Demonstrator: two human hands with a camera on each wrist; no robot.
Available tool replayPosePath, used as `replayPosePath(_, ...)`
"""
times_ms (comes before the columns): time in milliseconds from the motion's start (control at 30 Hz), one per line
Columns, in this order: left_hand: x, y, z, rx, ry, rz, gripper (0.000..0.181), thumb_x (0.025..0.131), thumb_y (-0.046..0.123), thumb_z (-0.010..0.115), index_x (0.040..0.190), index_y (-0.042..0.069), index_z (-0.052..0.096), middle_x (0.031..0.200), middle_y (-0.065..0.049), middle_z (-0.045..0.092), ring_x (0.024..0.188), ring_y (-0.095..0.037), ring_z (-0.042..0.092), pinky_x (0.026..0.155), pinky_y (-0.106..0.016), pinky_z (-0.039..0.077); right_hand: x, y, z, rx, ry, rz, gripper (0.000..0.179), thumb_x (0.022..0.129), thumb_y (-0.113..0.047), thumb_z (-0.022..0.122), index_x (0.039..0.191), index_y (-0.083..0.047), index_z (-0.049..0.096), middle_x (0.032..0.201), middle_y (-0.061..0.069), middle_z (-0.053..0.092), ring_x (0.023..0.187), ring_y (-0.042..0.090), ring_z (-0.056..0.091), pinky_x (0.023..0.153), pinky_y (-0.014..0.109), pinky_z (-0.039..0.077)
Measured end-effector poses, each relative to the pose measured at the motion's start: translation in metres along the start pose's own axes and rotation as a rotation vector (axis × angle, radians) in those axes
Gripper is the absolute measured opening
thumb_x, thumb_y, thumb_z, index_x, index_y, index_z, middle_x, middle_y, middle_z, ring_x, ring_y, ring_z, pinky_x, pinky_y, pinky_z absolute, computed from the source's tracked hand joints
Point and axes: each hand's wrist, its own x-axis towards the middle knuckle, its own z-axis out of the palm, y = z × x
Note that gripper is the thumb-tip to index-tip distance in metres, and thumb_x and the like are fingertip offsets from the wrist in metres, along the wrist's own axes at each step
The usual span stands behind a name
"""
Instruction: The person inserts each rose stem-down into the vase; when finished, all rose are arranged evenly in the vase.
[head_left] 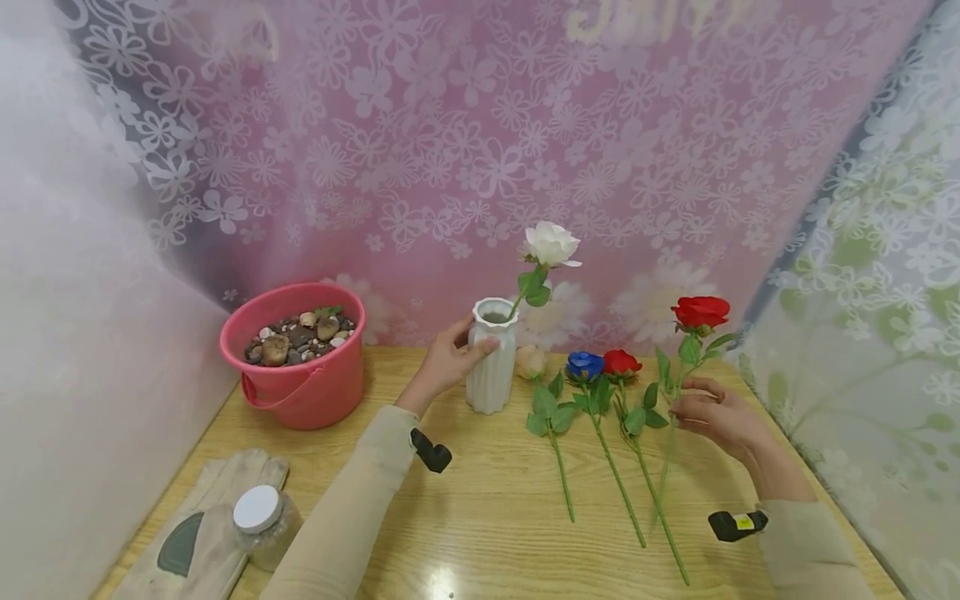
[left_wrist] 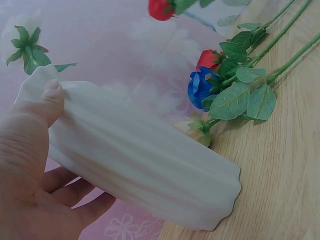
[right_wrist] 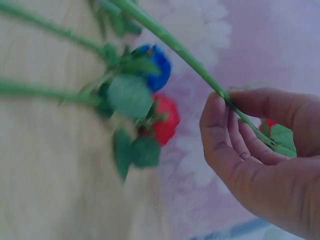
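Note:
A fluted white vase [head_left: 491,375] stands on the table with one white rose [head_left: 551,244] leaning out of its mouth to the right. My left hand [head_left: 455,357] grips the vase near its neck, thumb across the front. On the right, my right hand [head_left: 718,417] pinches the green stem of a red rose [head_left: 701,312], held upright above the table; the stem [right_wrist: 185,52] runs between thumb and fingertips in the right wrist view. Between the hands lie a cream rose [head_left: 531,362], a blue rose [head_left: 585,366] and another red rose [head_left: 621,364], stems toward me.
A pink bucket [head_left: 315,392] of stones and soil stands at the back left. Nearer me on the left are pale work gloves [head_left: 225,500] and a white-lidded clear jar [head_left: 266,529]. A pink flowered curtain [head_left: 450,167] hangs behind the wooden table [head_left: 480,508].

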Motion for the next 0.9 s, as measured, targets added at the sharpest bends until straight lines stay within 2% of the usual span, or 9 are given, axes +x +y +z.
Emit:
replayPosePath(133,0.001,-0.001,0.000,-0.010,0.002,0.009,0.070,0.103,0.029,0.072,0.164,0.016,0.040,0.154,-0.017,0.057,0.143,-0.035,0.056,0.115,-0.050,0.051,0.005,-0.019,0.014,0.085,0.026,-0.043,0.069,0.108,-0.006,0.058,0.158,0.007,0.013,0.126,0.007,0.052,0.098,0.007,0.072,0.089,0.025,0.062)
replayPosePath(233,0.000,-0.001,0.000,-0.022,0.000,0.007,0.069,0.103,0.027,0.072,0.164,0.015,0.041,0.154,-0.017,0.057,0.143,-0.034,0.055,0.117,-0.049,0.049,0.008,-0.032,0.025,0.144,0.052,-0.073,0.063,0.108,-0.008,0.060,0.156,-0.001,0.020,0.128,0.008,0.047,0.098,0.008,0.071,0.091,0.026,0.062)
replayPosePath(333,0.000,0.000,0.000,-0.021,-0.006,0.006,0.069,0.103,0.027,0.072,0.164,0.015,0.041,0.154,-0.017,0.058,0.142,-0.034,0.056,0.116,-0.049,0.049,0.011,-0.044,0.035,0.230,0.066,-0.131,0.047,0.108,-0.008,0.059,0.145,-0.012,0.030,0.119,0.002,0.056,0.097,0.009,0.069,0.090,0.027,0.063)
replayPosePath(467,0.000,0.002,0.000,-0.009,-0.011,0.003,0.070,0.103,0.028,0.072,0.164,0.016,0.040,0.154,-0.017,0.057,0.142,-0.036,0.056,0.115,-0.050,0.051,0.015,-0.060,0.047,0.358,0.083,-0.227,0.031,0.108,-0.006,0.058,0.131,-0.014,0.038,0.104,-0.004,0.063,0.094,0.013,0.070,0.087,0.029,0.064)
replayPosePath(667,0.000,0.001,0.000,-0.004,-0.011,0.001,0.070,0.103,0.027,0.072,0.164,0.015,0.039,0.155,-0.018,0.057,0.143,-0.036,0.056,0.115,-0.050,0.050,0.023,-0.084,0.066,0.495,0.166,-0.291,0.034,0.106,-0.006,0.061,0.132,-0.010,0.040,0.110,0.002,0.056,0.091,0.015,0.070,0.085,0.029,0.065)
replayPosePath(833,0.001,-0.002,0.001,-0.011,-0.004,0.010,0.069,0.103,0.026,0.072,0.164,0.015,0.040,0.154,-0.018,0.057,0.142,-0.034,0.056,0.117,-0.048,0.049,0.031,-0.104,0.083,0.550,0.225,-0.346,0.035,0.104,-0.005,0.065,0.129,-0.010,0.040,0.088,0.002,0.070,0.085,0.017,0.074,0.083,0.032,0.066)
replayPosePath(900,0.002,-0.002,0.001,-0.009,-0.001,0.012,0.069,0.103,0.026,0.072,0.164,0.014,0.040,0.154,-0.018,0.057,0.142,-0.035,0.056,0.116,-0.048,0.050,0.033,-0.111,0.090,0.560,0.247,-0.366,0.035,0.103,-0.005,0.066,0.127,-0.011,0.041,0.087,0.002,0.072,0.085,0.017,0.075,0.083,0.032,0.066)
